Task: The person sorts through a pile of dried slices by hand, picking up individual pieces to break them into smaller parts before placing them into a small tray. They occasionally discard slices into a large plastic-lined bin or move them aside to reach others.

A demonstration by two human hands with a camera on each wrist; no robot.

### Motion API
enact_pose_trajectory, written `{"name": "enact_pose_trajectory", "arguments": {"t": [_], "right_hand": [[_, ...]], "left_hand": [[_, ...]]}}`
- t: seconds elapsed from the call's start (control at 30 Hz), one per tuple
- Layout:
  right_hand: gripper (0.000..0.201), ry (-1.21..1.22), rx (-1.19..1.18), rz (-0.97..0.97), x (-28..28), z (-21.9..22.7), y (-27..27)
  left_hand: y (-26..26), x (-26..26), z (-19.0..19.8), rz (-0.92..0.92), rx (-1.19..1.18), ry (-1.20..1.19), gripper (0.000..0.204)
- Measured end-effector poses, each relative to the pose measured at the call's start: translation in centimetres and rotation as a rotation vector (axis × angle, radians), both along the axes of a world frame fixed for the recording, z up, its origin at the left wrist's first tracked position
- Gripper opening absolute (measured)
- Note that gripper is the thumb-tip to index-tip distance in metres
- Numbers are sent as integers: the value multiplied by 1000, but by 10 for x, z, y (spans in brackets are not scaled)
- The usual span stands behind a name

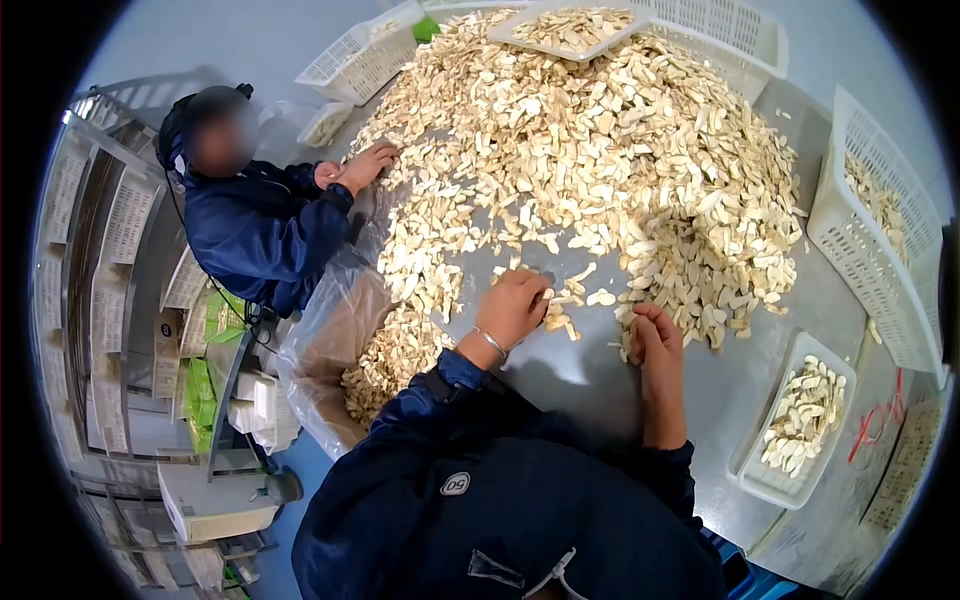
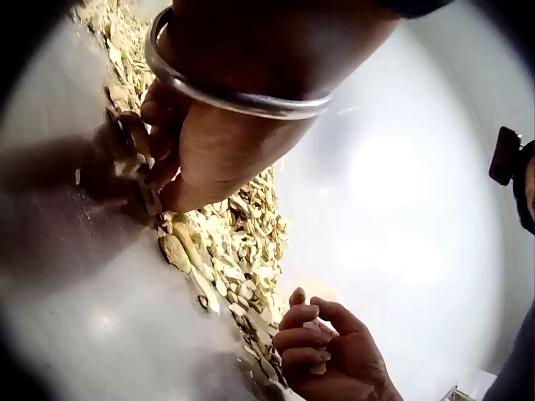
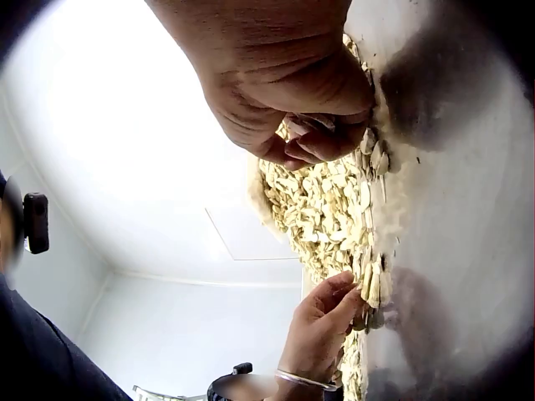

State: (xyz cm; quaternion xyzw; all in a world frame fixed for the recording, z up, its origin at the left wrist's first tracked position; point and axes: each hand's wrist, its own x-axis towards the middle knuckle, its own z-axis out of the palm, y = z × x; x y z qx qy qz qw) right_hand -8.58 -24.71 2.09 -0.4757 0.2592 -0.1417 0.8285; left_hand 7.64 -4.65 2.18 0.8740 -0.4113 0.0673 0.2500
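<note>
A wide heap of pale cream dried slices covers much of the metal table. My left hand, a silver bangle at its wrist, is down at the heap's near edge. In the right wrist view its thumb and fingers pinch at slices lying on the table. To its right, my right hand is held with fingers curled toward the palm. Pale slices show between those fingers in the left wrist view. A few loose slices lie between the two hands.
A white tray of slices stands at the right, below a tall white basket. At left, a plastic-lined box holds more slices. Another person works across the table's left side. More baskets line the far edge.
</note>
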Motion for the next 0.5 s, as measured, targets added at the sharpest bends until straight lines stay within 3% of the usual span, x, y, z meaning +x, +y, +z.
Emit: {"name": "enact_pose_trajectory", "arguments": {"t": [0.23, 0.4, 0.47, 0.5], "right_hand": [[12, -11, -26, -3, 0, -3, 1], [13, -64, -16, 47, -3, -10, -2], [14, -79, 34, 40, -1, -18, -2], [14, -84, 62, 35, -1, -19, -2]], "left_hand": [[-2, 4, 5, -4, 69, 133, 15], [-14, 83, 30, -414, 283, 374, 12], [-42, 113, 81, -319, 318, 195, 17], [-60, 131, 112, -170, 314, 260, 22]]}}
